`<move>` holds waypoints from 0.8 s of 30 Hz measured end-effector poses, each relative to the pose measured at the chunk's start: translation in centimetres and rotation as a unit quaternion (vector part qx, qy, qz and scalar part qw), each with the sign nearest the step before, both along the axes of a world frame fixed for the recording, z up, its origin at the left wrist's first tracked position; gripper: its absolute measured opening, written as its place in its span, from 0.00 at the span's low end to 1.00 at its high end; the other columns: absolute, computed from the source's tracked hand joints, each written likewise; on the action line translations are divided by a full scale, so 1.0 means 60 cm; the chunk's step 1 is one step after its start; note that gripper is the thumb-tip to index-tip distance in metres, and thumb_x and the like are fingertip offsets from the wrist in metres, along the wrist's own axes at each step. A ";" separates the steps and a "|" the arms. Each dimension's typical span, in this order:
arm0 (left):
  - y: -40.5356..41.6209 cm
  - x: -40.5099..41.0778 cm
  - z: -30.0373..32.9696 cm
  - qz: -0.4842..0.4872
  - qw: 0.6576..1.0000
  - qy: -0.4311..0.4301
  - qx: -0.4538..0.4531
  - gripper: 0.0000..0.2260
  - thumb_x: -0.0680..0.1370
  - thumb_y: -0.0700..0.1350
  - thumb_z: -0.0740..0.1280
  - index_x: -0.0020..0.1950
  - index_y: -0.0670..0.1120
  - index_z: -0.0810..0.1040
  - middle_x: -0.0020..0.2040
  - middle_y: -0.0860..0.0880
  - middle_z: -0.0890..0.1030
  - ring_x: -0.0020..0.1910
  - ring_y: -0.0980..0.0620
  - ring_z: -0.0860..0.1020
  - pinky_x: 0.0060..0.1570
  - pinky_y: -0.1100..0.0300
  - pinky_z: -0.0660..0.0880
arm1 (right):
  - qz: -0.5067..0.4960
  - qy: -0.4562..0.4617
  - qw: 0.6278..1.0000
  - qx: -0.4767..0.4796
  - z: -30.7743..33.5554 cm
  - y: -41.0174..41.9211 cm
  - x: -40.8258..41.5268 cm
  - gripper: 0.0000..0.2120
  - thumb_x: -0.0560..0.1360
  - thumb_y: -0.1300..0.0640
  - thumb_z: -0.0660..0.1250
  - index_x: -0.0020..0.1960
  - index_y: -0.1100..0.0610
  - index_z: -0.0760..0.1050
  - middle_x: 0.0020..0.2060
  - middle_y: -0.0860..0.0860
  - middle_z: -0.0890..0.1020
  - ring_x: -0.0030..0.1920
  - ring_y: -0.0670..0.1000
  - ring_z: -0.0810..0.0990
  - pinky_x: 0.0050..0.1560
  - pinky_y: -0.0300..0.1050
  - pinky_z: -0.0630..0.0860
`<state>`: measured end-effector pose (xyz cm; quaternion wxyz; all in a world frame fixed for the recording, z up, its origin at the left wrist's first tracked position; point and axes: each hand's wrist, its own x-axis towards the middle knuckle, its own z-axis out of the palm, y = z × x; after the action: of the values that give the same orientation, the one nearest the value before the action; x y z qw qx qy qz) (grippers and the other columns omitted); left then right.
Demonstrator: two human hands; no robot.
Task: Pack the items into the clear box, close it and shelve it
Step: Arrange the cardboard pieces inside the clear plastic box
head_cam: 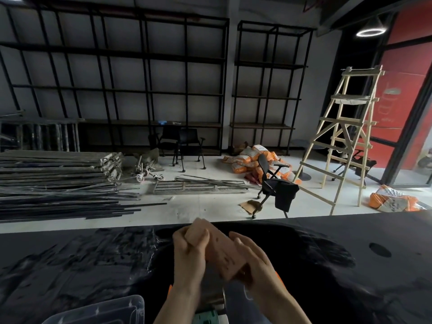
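Both hands hold a flat pinkish-tan packet (pixel 219 251) above the black table. My left hand (pixel 189 256) grips its far upper end. My right hand (pixel 254 263) wraps its near lower end. The packet tilts from upper left to lower right. A corner of the clear box (pixel 109 309) shows at the bottom left, below my left forearm. A green-and-white item (pixel 208 318) and a grey flat object (pixel 212 293) lie under my wrists, partly hidden. Something orange (pixel 279 280) peeks out beside my right wrist.
The black table (pixel 350 265) has a round hole (pixel 379 249) at the right. Beyond it stand black metal shelves (pixel 163 90), stacked metal frames (pixel 58 174), office chairs (pixel 273 183), orange sacks (pixel 252 160) and a wooden ladder (pixel 346 136).
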<state>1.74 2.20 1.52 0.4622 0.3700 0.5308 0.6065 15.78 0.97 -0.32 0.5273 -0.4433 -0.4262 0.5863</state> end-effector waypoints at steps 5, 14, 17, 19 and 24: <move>-0.011 0.013 0.001 0.031 0.999 -0.011 -0.001 0.12 0.74 0.36 0.74 0.53 0.40 0.74 0.46 0.39 0.83 0.43 0.44 0.82 0.46 0.50 0.79 | -0.074 0.036 0.997 0.009 -0.014 0.005 -0.006 0.12 0.73 0.65 0.73 0.55 0.66 0.80 0.46 0.67 0.86 0.47 0.67 0.86 0.47 0.59 0.83; -0.026 0.034 0.008 0.069 0.996 0.050 -0.029 0.23 0.78 0.65 0.62 0.51 0.44 0.78 0.49 0.45 0.84 0.53 0.44 0.81 0.51 0.51 0.75 | -0.089 -0.120 0.985 0.082 0.011 0.009 -0.019 0.10 0.74 0.57 0.70 0.49 0.62 0.73 0.42 0.65 0.84 0.44 0.68 0.85 0.41 0.69 0.82; -0.034 0.045 0.006 0.141 0.990 0.019 0.013 0.09 0.80 0.54 0.64 0.45 0.51 0.76 0.39 0.50 0.83 0.41 0.48 0.81 0.40 0.54 0.76 | -0.106 -0.098 0.989 0.030 0.025 0.003 -0.033 0.29 0.74 0.33 0.66 0.47 0.61 0.76 0.44 0.67 0.84 0.47 0.69 0.84 0.47 0.69 0.82; -0.034 0.045 0.006 0.134 0.991 0.012 0.026 0.02 0.80 0.45 0.66 0.49 0.52 0.75 0.37 0.53 0.81 0.40 0.49 0.79 0.39 0.56 0.74 | -0.102 -0.031 0.994 -0.040 0.034 -0.001 -0.030 0.30 0.76 0.34 0.64 0.48 0.64 0.80 0.43 0.66 0.86 0.44 0.68 0.86 0.43 0.62 0.85; -0.028 0.045 0.010 0.111 0.993 0.016 0.026 0.11 0.78 0.39 0.62 0.56 0.54 0.73 0.38 0.51 0.87 0.41 0.54 0.82 0.40 0.56 0.73 | -0.174 0.044 0.982 -0.062 0.036 -0.007 -0.031 0.12 0.78 0.54 0.63 0.40 0.61 0.76 0.32 0.62 0.80 0.28 0.59 0.81 0.24 0.47 0.76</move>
<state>4.45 0.49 2.11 0.3738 0.3307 0.5600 0.6613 13.91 0.58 1.85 0.6109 -0.5166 -0.2813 0.5299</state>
